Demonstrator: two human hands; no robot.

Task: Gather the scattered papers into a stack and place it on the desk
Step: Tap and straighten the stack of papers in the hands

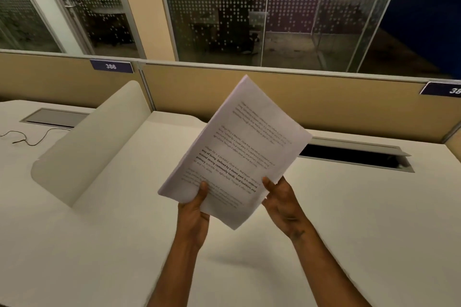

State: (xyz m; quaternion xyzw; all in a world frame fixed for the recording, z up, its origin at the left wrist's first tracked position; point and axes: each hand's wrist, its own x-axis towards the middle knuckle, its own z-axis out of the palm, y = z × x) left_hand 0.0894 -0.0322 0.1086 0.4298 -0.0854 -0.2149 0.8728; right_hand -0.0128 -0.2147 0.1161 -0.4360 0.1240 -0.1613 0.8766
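Note:
A stack of white printed papers point(239, 147) is held up in the air above the white desk point(349, 207), tilted with its top corner pointing away to the upper left. My left hand point(193, 217) grips the stack's lower left edge, thumb on the printed face. At the lower right edge my right hand point(283, 204) holds the stack too, thumb on top. The sheets look roughly squared together, with a few edges offset at the bottom. No loose sheets lie on the desk.
A cream curved divider panel point(92, 142) stands on the desk to the left. An open cable slot point(354, 154) runs behind the papers at right, another slot point(55, 117) at far left with a thin cable point(27, 138). Tan partition wall point(324, 102) behind.

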